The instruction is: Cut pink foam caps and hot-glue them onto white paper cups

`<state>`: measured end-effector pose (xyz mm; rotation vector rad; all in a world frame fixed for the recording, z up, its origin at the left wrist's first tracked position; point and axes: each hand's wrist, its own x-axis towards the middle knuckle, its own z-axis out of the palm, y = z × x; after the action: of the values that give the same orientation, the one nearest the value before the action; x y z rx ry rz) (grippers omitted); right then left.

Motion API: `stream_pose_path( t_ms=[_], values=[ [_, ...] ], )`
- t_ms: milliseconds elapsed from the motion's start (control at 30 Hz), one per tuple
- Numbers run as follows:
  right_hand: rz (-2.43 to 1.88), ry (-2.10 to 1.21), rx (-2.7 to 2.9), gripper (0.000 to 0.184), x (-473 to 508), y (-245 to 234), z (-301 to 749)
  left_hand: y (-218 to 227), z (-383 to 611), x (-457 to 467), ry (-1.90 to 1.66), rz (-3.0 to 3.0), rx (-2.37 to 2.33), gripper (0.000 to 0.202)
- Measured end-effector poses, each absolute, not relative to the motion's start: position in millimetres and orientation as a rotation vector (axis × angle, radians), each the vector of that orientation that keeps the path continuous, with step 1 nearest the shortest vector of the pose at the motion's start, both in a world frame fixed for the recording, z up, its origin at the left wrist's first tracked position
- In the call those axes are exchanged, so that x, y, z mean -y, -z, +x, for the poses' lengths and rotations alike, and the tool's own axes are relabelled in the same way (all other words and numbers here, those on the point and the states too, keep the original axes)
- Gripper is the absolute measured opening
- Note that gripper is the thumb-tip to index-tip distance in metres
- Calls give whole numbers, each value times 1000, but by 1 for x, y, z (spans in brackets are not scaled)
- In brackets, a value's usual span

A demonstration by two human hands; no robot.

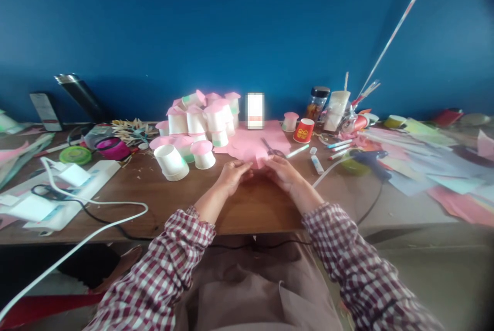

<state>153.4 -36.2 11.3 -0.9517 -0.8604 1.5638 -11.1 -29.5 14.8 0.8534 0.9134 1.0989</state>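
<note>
Between my two hands is a small piece of pink paper, pinched at its edges. My left hand is closed on its left side, and my right hand is closed on its right side. Behind the fingers lie larger pink paper sheets with scissors on top, their handles close to my right hand. To the left stand several white paper cups topped with pink paper. A bare white paper cup leans in front of them. A red paper cup stands to the right.
A white power strip with cables occupies the left side. Right of my hands lie markers, a glue gun and loose coloured paper. A jar stands near the blue wall.
</note>
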Motion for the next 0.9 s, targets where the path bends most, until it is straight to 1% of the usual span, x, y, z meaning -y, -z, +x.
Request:
stream_pose_path(
  t_ms=[200,400,900],
  values=[
    [-936,-1516,813,35,33,-9,149,-13,-8,28,-1097,814,-901,20],
    [-977,-1456,817,39,33,-9,146,-10,-8,26,-1103,801,-876,21],
    [-988,-1443,808,40,34,-11,144,-10,-7,27,-1109,765,-809,17]
  ],
)
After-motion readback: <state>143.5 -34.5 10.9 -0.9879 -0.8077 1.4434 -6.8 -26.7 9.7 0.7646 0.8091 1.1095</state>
